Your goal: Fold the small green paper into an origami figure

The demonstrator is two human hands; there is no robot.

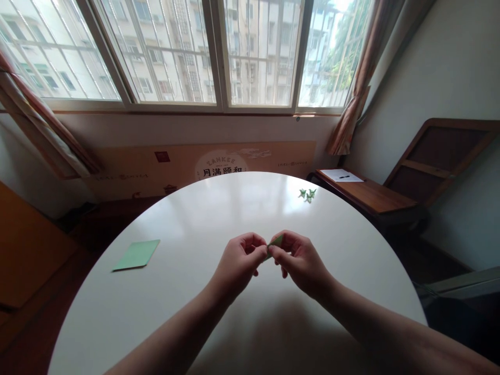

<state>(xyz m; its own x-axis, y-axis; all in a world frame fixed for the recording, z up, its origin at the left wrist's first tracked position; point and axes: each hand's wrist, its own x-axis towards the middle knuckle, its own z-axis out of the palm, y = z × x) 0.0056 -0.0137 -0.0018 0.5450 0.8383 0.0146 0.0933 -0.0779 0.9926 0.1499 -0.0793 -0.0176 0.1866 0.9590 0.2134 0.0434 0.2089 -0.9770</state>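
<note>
Between my two hands is a small folded piece of green paper, mostly covered by the fingers. My left hand pinches its left side between thumb and fingers. On the other side, the thumb and fingers of my right hand are closed on the same paper, and the two thumbs nearly meet. A stack of light green square paper lies on the table to the left. Several small folded green paper shapes sit together near the table's far right edge.
The round white table fills the middle of the view. Beyond its right edge stands a wooden bench bearing a white sheet with a dark object on it. A printed board leans under the barred windows.
</note>
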